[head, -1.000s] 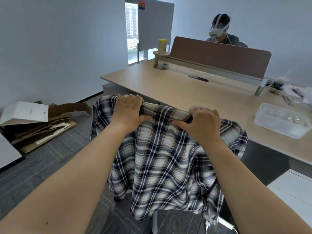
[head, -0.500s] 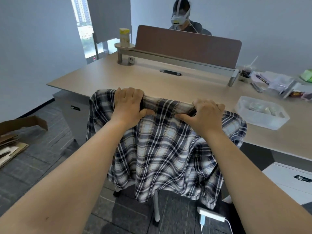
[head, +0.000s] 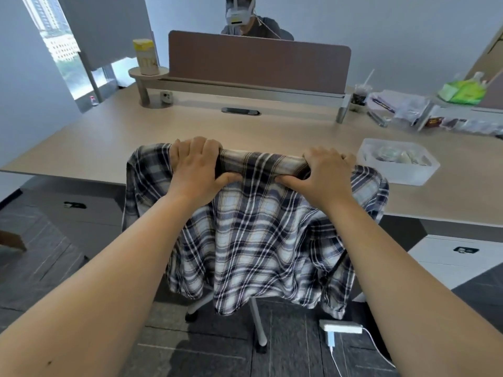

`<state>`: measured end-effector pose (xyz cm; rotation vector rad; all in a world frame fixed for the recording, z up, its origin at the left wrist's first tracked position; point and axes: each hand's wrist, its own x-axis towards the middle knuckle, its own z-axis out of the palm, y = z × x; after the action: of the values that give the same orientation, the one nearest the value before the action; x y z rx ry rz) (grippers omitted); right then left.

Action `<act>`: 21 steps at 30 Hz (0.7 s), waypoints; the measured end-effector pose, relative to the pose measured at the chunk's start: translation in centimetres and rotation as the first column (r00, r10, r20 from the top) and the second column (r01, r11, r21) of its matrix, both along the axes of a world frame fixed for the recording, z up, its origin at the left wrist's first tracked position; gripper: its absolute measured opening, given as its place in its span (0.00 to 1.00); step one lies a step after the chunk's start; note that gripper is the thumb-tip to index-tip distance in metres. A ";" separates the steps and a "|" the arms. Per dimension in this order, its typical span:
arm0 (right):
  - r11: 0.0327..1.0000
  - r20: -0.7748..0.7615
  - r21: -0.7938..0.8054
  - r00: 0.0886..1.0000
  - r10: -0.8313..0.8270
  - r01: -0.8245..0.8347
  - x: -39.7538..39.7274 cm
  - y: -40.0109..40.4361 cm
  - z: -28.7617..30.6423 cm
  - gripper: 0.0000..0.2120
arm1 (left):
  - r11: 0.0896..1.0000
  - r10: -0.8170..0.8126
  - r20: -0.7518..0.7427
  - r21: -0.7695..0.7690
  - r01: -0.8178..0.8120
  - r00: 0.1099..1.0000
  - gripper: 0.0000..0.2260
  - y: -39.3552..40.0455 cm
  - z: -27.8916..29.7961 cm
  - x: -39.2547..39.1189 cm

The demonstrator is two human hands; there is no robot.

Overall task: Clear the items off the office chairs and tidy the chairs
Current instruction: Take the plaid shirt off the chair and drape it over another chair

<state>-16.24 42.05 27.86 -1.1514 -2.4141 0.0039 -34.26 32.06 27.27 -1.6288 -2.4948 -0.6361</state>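
Both-handed grip: left hand (head: 195,166) and right hand (head: 322,173) are each clamped over the top edge of the office chair (head: 255,317) backrest, fingers curled over the far side, thumbs pressing the near side, pinching the plaid shirt (head: 255,232) between palm and backrest. Shirt is draped over the backrest and hangs down, hiding the seat. Chair sits just beside the wooden desk (head: 109,142). Clear plastic container (head: 397,161) rests on the desk near the right hand. White power adapter (head: 341,328) lies on the floor.

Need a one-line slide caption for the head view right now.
Both hands, left and right, grip the plaid shirt draped over an office chair's back at the desk.
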 end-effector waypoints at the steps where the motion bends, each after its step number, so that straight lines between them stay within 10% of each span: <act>1: 1.000 0.002 -0.004 1.000 0.002 -0.002 0.0 -0.1 0.1 0.24 | 1.000 -0.002 0.008 -0.017 0.002 1.000 0.28 -0.1 0.1 0.0; 13: 0.975 -0.329 -0.220 0.943 -0.051 -0.024 7.6 -4.9 1.2 0.14 | 0.953 -0.260 0.076 0.183 0.243 0.963 0.13 -2.8 3.1 9.2; 21: 0.888 -0.319 -0.394 0.870 -0.375 0.238 27.6 -8.9 1.0 0.10 | 0.850 -0.482 0.297 -0.069 0.522 0.824 0.11 -1.4 2.9 26.8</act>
<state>11.34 33.18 28.88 -1.5233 -1.8968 0.5236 -7.41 30.65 30.15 -2.4539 -2.3145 -0.7826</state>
